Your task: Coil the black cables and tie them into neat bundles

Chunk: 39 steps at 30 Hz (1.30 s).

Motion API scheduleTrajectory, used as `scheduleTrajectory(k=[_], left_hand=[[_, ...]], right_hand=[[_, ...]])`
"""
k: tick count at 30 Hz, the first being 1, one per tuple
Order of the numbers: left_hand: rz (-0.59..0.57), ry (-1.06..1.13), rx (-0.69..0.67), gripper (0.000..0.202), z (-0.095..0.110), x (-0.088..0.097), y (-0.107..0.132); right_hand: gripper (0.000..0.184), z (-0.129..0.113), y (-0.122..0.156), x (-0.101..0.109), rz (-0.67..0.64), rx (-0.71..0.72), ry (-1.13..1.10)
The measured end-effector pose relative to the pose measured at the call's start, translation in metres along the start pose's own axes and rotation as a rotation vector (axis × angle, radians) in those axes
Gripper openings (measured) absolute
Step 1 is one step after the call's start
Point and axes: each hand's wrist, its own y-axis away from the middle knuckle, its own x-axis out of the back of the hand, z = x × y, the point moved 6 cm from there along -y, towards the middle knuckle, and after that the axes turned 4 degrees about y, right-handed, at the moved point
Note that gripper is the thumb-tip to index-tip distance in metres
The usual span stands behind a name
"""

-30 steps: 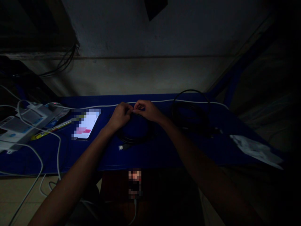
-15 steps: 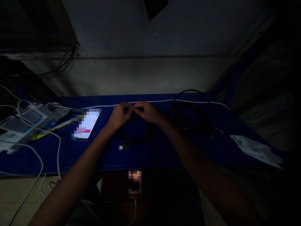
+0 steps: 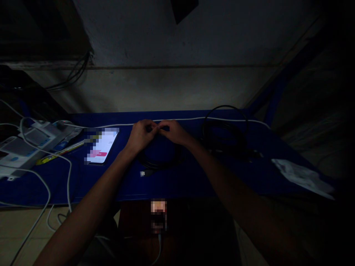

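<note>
- L hand point(image 3: 142, 136): thumb & fingertips bent in, meeting the other hand's tips over the far side of the black cable coil point(image 3: 158, 164). Too dark to tell what, if anything, is pinched.
- R hand point(image 3: 173, 131): same pose mirrored, thumb & index tips drawn tog.; grasp can't be confirmed. Tip-to-tip pose prob. suits sth small or thin, w/ both hands sharing fine control.
- Coil lies flat on blue table point(image 3: 194, 181), btwn the forearms, so it's prob. within easy reach of both hands; table takes its weight.
- Its pale-tipped connector point(image 3: 143, 173) pokes out on the near side, apart from the fingers.
- Lit phone point(image 3: 109, 142) sits L of the L hand, prob. there to be readable.
- 2nd coil point(image 3: 224, 138) is off to the R, apart from the hands.
</note>
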Motion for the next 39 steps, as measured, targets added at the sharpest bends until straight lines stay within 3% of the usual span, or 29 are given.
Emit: scheduleTrajectory(k=[11,20,32,39], left_hand=[[0.018,-0.033,-0.006,0.015,-0.0022,0.0006,-0.0003],[0.020,-0.073,0.054,0.026,-0.0020,0.0010,0.0006],[0.013,-0.117,0.059,0.028,-0.0069,-0.0007,0.0012],[-0.035,-0.104,0.053,0.029,-0.0053,-0.0028,0.0013]], right_hand=[[0.014,0.0018,0.0005,0.0035,0.029,-0.013,-0.014],[0.005,0.0017,0.0006,0.0028,0.041,-0.068,-0.017],[0.012,0.0027,0.0013,0.0049,0.083,-0.075,-0.036],[0.011,0.0068,0.0003,0.0069,0.024,-0.063,-0.050]])
